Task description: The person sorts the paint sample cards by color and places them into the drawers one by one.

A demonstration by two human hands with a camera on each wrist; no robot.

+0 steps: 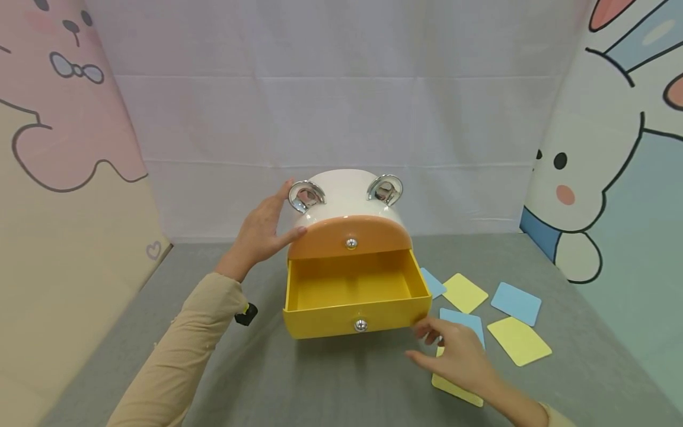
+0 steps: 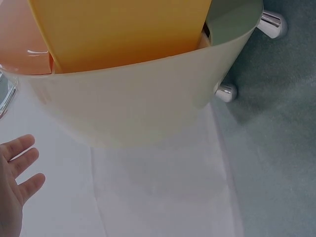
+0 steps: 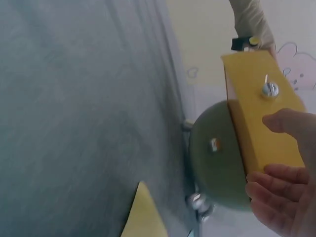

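Observation:
A small rounded drawer cabinet with a white top and silver ear-shaped trims stands in the middle of the head view. Its yellow drawer is pulled out and shows a bare inside. Above that, the orange drawer is closed. My left hand rests against the cabinet's left side, thumb stretched towards the orange drawer's edge and fingers by the left ear. By the yellow drawer's lower right front corner is my right hand, its fingers loosely bent and holding nothing. A green bottom section shows in the right wrist view.
Several blue and yellow cards lie on the grey table right of the cabinet, among them a blue card and a yellow card. Some are partly under my right hand. A white curtain hangs behind, with cartoon-printed panels at both sides.

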